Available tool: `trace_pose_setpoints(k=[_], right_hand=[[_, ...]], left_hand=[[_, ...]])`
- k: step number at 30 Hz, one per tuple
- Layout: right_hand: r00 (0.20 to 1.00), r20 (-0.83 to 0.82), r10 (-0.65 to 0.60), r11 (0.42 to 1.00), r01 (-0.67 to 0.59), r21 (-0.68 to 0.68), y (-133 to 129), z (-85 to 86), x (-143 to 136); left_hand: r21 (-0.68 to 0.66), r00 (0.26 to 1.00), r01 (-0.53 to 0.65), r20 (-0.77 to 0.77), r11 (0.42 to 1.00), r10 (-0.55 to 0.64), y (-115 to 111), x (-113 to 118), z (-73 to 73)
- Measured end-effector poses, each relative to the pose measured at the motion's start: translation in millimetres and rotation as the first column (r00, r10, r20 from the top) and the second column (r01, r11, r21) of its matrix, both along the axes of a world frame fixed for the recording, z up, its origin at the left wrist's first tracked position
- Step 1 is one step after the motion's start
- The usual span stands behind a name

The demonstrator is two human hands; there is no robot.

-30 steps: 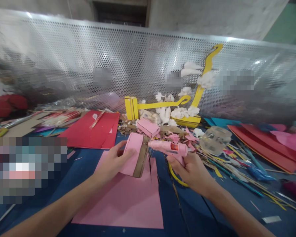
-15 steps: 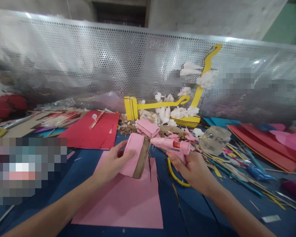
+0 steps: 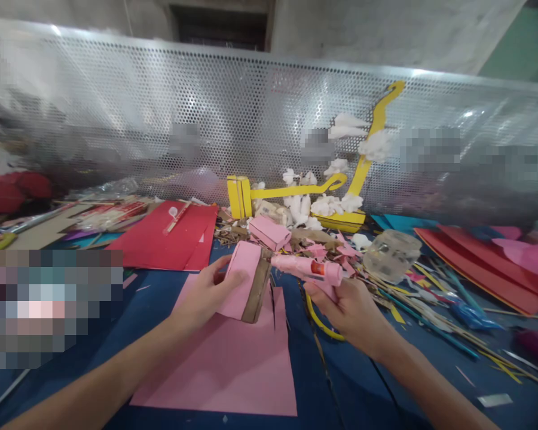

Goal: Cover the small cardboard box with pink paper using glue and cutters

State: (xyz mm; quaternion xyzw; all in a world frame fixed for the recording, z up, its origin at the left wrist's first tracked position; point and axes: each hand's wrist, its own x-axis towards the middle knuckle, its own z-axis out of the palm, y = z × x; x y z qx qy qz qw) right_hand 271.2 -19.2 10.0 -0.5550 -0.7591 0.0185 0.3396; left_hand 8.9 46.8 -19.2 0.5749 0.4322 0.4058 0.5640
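Note:
My left hand [image 3: 215, 286] is closed on a small box [image 3: 243, 276], pink on top with a bare brown cardboard side facing right. Its thumb lies over the pink face. In my right hand [image 3: 352, 310] is a pink hot glue gun [image 3: 311, 269], its nozzle pointing left at the upper corner of the box's brown side. Whether the nozzle touches the cardboard I cannot tell. Under both lies a pink paper sheet [image 3: 215, 370] with a cut in its right part. A second pink folded piece [image 3: 269, 232] sits just behind the box.
Red sheets [image 3: 168, 239] lie at the left back. Yellow cut-out stands [image 3: 341, 222] with white cotton-like puffs stand against the perforated metal screen [image 3: 251, 113]. A clear plastic container [image 3: 392, 254], thin sticks [image 3: 430, 310] and paper scraps cover the right side.
The glue gun has tipped and shifted slightly left and down, its nozzle nearer the box's upper corner. The left hand and box have hardly moved.

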Motion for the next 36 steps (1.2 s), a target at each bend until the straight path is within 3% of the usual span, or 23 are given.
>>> trace_pose_setpoints(k=[9,15,23,28,36], right_hand=[[0.991,0.031,0.131,0.98,-0.125,-0.153,-8,9.2,1],[0.999,-0.02,0.034,0.995,-0.036,-0.094,-3,2.6,3],[0.992,-0.019,0.125,0.97,-0.127,-0.209,-10,13.8,-3],[0.983,0.036,0.18,0.952,-0.164,-0.257,-12,6.5,1],[0.976,0.09,0.197,0.963,-0.175,-0.205,-13,-0.1,3]], left_hand=[[-0.009,1.0,-0.002,-0.002,1.0,0.002,2,-2,-2.6],[-0.025,1.0,-0.015,0.019,1.0,0.015,0,0,0.0],[-0.005,0.999,-0.025,-0.023,1.0,0.025,-1,1,3.3],[-0.038,0.997,-0.07,-0.012,0.997,0.07,-2,2,4.2],[-0.02,0.995,-0.1,-0.027,0.995,0.099,-3,3,5.2]])
